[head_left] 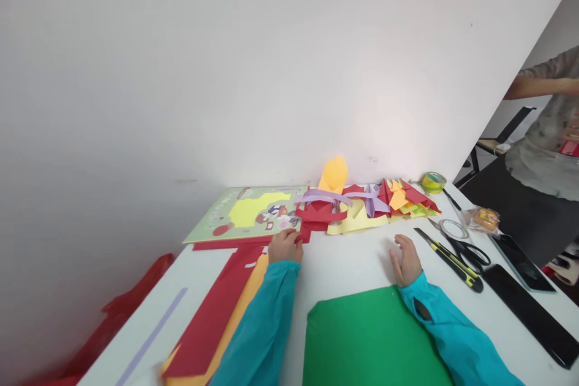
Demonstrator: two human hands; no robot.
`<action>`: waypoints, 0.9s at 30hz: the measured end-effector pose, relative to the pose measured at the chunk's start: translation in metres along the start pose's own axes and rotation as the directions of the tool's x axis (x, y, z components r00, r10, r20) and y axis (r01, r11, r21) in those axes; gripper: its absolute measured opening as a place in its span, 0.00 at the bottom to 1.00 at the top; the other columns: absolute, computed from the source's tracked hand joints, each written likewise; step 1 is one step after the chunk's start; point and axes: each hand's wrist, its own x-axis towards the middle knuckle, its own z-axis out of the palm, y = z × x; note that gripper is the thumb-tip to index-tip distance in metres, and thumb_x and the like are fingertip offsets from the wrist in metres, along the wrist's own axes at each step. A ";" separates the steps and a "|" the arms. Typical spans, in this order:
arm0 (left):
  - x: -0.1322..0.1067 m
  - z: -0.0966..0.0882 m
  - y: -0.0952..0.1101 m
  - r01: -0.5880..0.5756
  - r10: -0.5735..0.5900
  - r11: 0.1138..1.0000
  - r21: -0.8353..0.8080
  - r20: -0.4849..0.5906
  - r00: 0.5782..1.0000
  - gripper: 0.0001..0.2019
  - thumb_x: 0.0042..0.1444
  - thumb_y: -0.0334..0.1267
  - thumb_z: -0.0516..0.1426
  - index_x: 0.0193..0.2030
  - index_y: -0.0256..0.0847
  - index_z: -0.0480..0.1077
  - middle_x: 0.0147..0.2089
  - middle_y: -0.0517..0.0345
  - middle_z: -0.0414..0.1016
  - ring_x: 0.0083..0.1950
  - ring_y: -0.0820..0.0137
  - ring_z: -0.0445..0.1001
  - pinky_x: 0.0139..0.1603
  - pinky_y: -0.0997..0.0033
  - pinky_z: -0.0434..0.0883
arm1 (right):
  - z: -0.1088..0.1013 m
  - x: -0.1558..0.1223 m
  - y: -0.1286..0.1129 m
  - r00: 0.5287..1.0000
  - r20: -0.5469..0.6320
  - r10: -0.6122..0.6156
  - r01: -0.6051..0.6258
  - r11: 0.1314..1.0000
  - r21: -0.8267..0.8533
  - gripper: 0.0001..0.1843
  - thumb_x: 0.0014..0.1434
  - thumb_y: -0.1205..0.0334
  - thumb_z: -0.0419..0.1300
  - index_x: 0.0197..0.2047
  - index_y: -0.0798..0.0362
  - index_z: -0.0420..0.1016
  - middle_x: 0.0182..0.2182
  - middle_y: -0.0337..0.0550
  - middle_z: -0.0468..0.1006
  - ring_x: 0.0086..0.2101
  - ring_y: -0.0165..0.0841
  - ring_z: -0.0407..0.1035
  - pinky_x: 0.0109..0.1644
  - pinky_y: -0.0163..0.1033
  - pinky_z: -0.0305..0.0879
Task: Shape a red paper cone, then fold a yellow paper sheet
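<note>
Head view: curled hands near smooth green sheet, flat red paper

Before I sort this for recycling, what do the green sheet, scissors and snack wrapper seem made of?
Green sheet: probably matte paper; flat, even, glare-free.
Scissors: likely plastic handles, smooth black loops; blades probably metal, slim and pointed.
Snack wrapper: apparently glossy plastic film; see-through, with highlights.

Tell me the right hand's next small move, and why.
Probably settle the right hand on the green sheet: the hand looks empty, the sheet lies close to its wrist, and the left hand is over by the red paper.
</note>
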 end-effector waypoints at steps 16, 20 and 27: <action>0.002 -0.007 -0.012 0.238 -0.259 0.957 -0.165 -0.117 0.959 0.15 0.51 0.38 0.52 0.40 0.35 0.76 0.38 0.42 0.71 0.46 0.50 0.68 0.48 0.51 0.67 | -0.004 0.006 -0.013 0.998 0.069 0.010 -0.020 0.989 0.148 0.11 0.62 0.60 0.51 0.46 0.53 0.67 0.39 0.53 0.74 0.42 0.42 0.69 0.40 0.49 0.72; 0.005 -0.005 -0.013 0.339 -0.400 0.882 -0.328 -0.139 0.906 0.15 0.49 0.35 0.53 0.42 0.39 0.75 0.40 0.47 0.73 0.46 0.56 0.71 0.51 0.55 0.68 | 0.017 0.031 -0.054 0.927 0.374 0.021 -0.191 0.885 0.425 0.12 0.60 0.58 0.54 0.45 0.51 0.71 0.38 0.48 0.77 0.39 0.37 0.72 0.40 0.42 0.72; 0.012 -0.015 -0.023 0.481 -0.678 0.592 -0.646 -0.076 0.731 0.18 0.49 0.35 0.54 0.48 0.38 0.71 0.44 0.50 0.75 0.45 0.61 0.75 0.48 0.60 0.72 | 0.127 0.071 -0.134 0.682 0.709 0.177 -0.724 0.297 0.622 0.20 0.42 0.53 0.68 0.39 0.50 0.75 0.39 0.46 0.80 0.41 0.43 0.74 0.47 0.51 0.69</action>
